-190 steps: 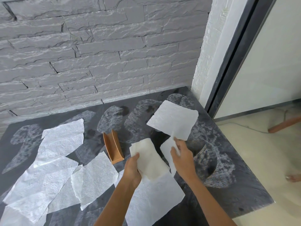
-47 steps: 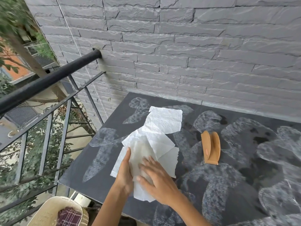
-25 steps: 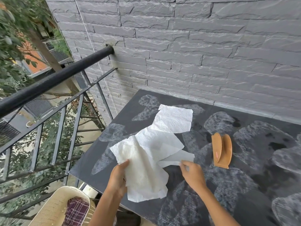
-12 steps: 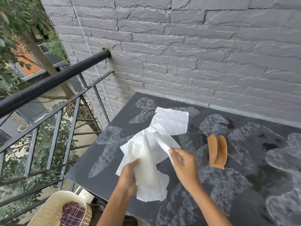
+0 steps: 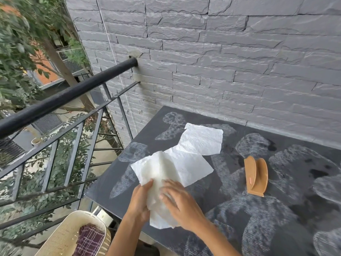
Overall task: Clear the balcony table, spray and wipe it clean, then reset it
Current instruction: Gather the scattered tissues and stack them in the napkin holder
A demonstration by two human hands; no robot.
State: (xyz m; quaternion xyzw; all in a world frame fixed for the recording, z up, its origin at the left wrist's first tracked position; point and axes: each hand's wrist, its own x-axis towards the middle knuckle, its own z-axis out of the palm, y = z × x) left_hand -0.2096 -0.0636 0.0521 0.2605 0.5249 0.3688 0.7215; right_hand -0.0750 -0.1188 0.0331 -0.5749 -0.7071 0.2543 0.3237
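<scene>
Clearing step in hand: left hand [image 5: 141, 198] grips the bunched paper sheets [image 5: 162, 172] at the near-left corner of the tabletop [image 5: 276, 228], right hand [image 5: 182, 205] lies flat-fingered on them; next, probably, adding the loose sheet [image 5: 203, 139] just behind.

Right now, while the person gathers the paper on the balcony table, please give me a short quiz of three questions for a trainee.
1. True or false: the orange napkin holder holds some of the paper sheets.
2. What lies in the basket? A) a plaid cloth B) a spray bottle C) plates
3. Which lies flat on the paper sheets with straight fingers: the left hand or the right hand?
Key: 1 false, it stands empty. 2 A. 3 the right hand; the left hand grips the bundle's edge.
</scene>
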